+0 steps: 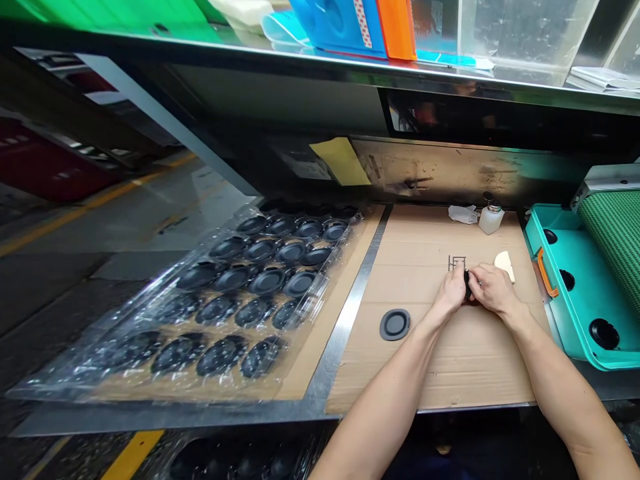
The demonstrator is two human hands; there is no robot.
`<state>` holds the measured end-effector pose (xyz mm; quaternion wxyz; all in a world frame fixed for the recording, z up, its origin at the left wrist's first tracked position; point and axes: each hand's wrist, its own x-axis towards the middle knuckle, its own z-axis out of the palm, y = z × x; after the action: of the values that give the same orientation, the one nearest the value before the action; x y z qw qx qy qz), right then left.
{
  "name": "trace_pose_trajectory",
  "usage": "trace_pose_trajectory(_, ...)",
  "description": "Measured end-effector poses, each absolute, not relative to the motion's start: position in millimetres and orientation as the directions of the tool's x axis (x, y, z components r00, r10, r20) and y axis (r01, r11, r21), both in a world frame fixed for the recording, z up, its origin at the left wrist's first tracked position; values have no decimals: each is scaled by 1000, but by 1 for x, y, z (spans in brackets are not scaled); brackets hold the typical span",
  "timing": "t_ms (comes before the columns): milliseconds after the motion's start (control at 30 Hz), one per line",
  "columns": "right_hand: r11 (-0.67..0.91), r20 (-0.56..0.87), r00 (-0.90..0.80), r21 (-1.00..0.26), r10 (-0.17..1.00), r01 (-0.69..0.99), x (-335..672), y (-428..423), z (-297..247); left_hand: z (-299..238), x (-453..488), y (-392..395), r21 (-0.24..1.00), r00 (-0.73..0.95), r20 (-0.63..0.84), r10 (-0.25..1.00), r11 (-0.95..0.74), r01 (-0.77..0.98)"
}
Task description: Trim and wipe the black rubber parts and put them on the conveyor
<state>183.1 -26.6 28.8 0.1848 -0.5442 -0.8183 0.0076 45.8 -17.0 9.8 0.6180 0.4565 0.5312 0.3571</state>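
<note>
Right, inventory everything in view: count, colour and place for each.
Tray discs: over fifteen, black, in clear tray, left
Loose disc: one, dark grey, on cardboard
Dark piece: one, black, held
Pale piece: one, cream, on cardboard
Bottle: one, whitish, cardboard's far edge
Wad: one, white, left of bottle
Bin: one, teal, right
Bin pieces: three visible, black, inside
Belt: one, green, far right
Sheet: one, yellow, beyond tray
Shelf items: several; blue, orange, green, clear; overhead
Floor stripes: several, yellow, left
Left hand, right hand: one each, bare, holding dark piece

Two hands (453, 288) (493, 288), one held piece (467, 287), one loose disc (395, 324), three black pieces (604, 333) in one bin (583, 263), one bottle (491, 219)
</note>
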Motion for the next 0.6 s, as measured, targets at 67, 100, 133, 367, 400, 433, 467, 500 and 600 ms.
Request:
trace_pose_trajectory(67, 401, 267, -344, -198, 900, 894, 184, -25, 29, 8, 45, -16, 963, 149, -263, 953, 251, 93)
trace_pose_trajectory(100, 405, 255, -352, -200, 901, 892, 184, -25, 29, 9, 44, -16, 966, 153, -247, 957, 232, 111)
trace_pose_trajectory(133, 414, 247, -363, -203, 899, 887, 185, -24, 29, 9, 44, -16, 967, 166, -243, 956, 224, 124)
trace_pose_trajectory(367, 445, 250, -391, -219, 886, 869, 191, -23, 29, 13, 40, -16, 963, 259, -246, 934, 205, 175)
trace_pose_trajectory(400, 443, 229, -395, -227, 890, 867, 191, -23, 30, 12, 40, -16, 964, 267, -241, 933, 197, 181)
trace_pose_trajectory(433, 441, 204, -400, -235, 894, 866, 192, -23, 31, 12, 39, -16, 963, 271, -238, 933, 190, 192)
trace_pose_trajectory(467, 441, 179, -407, -242, 896, 864, 193, -23, 32, 11, 39, -16, 962, 271, -236, 933, 184, 204)
trace_pose_trajectory(500, 441, 158, -413, -250, 897, 862, 194, -23, 33, 11, 40, -16, 960, 271, -234, 934, 178, 215)
trace_pose_trajectory(600, 446, 155, -419, -266, 895, 854, 196, -23, 33, 12, 41, -16, 959, 266, -230, 936, 172, 224)
